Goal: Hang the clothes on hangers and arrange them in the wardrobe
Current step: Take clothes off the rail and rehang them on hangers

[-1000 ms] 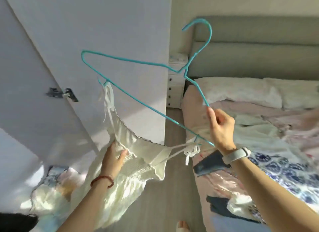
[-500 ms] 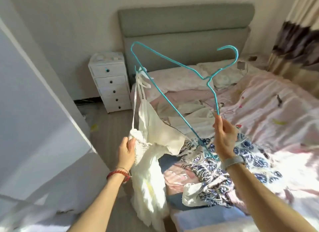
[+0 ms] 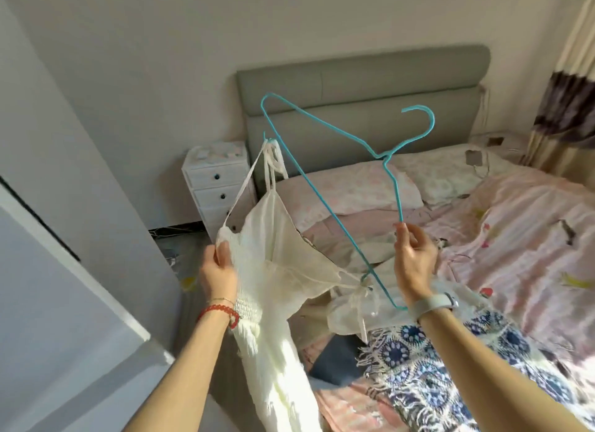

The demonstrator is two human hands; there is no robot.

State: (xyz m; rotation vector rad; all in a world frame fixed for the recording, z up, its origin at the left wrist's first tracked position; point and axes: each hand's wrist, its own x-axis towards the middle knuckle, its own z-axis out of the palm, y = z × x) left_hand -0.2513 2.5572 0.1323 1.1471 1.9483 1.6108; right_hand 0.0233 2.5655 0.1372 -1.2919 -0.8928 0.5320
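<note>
Pinching thin turquoise wire hanger (image 3: 335, 187) by 1 sloping arm, right hand (image 3: 413, 261) fingers curled tight. Gripping sleeveless cream strappy dress (image 3: 273, 270) at bodice edge with left hand (image 3: 217, 270); straps looping hanger ends above and between fingers.

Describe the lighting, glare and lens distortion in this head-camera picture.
Head view: strong sunlight from the right washes out the pink bedspread and brightens the white dress; the wide-angle lens bends the wardrobe door and wall edges; the blue hanger stays sharp, with little blur.
</note>
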